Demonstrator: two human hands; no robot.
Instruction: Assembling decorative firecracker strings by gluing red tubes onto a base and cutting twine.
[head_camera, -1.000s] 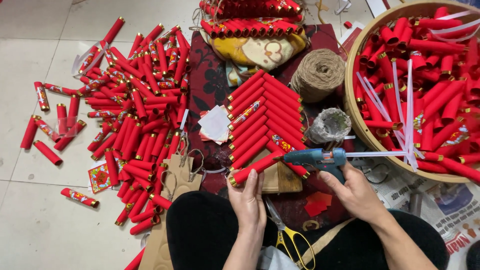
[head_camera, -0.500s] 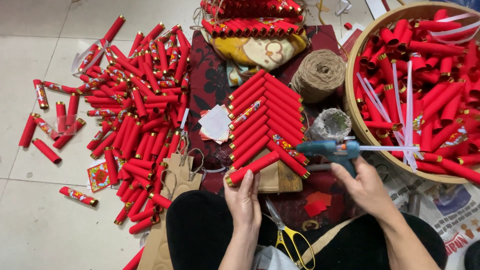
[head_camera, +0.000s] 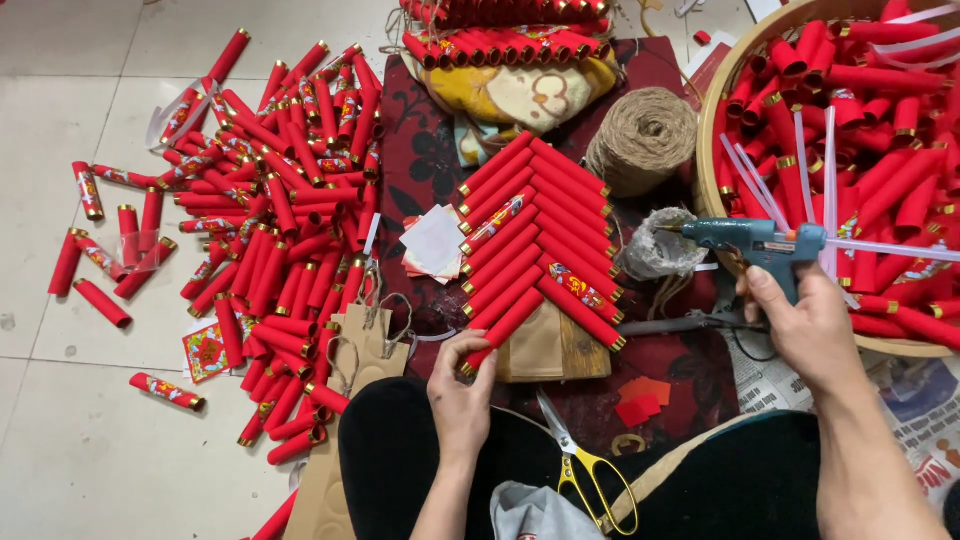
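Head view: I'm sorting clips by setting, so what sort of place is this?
Likely a home craft spot on a tiled floor: heaps of red paper tubes, a twine ball, and a glue gun in the right hand.

Bright, even indoor light from above, soft short shadows beside the red tubes (head_camera: 290, 250) on the pale floor (head_camera: 80, 430), faint sheen on tiles, colours saturated, focus sharp throughout, slight wide-angle bending at edges, no motion blur
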